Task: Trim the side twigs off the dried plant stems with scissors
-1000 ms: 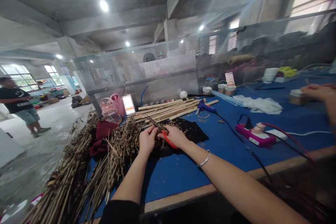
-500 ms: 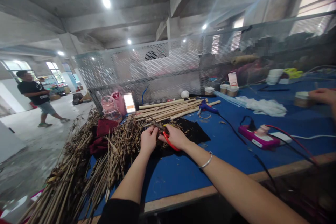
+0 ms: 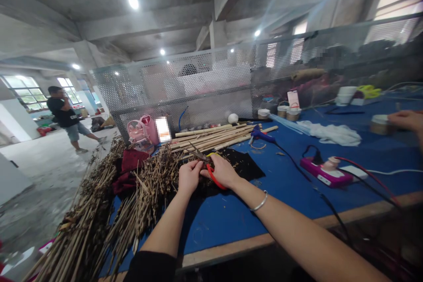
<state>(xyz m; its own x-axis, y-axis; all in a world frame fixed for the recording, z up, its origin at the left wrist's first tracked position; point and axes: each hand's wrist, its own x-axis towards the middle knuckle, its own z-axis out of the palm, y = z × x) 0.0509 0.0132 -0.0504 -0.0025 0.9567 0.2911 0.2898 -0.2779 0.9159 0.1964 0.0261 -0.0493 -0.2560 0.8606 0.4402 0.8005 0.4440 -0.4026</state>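
Red-handled scissors are gripped in my right hand, with the blades pointing up and left, slightly apart. My left hand is closed in a pinch close beside the blades; what its fingers hold is too small and hidden to make out. Both hands are over a black cloth strewn with dry plant bits. Left of my left hand lies a pile of dried plant stems with brown seed heads. Pale wooden sticks lie behind the hands.
A glue gun and a purple power strip with cords lie to the right on the blue table. A pink bag stands behind. Another person's hand is at the far right by a jar. A person walks at left.
My hands have shifted very slightly, and the scissors' blades look a little wider apart. The person in the background has moved to the right, with a hand now raised toward the head.
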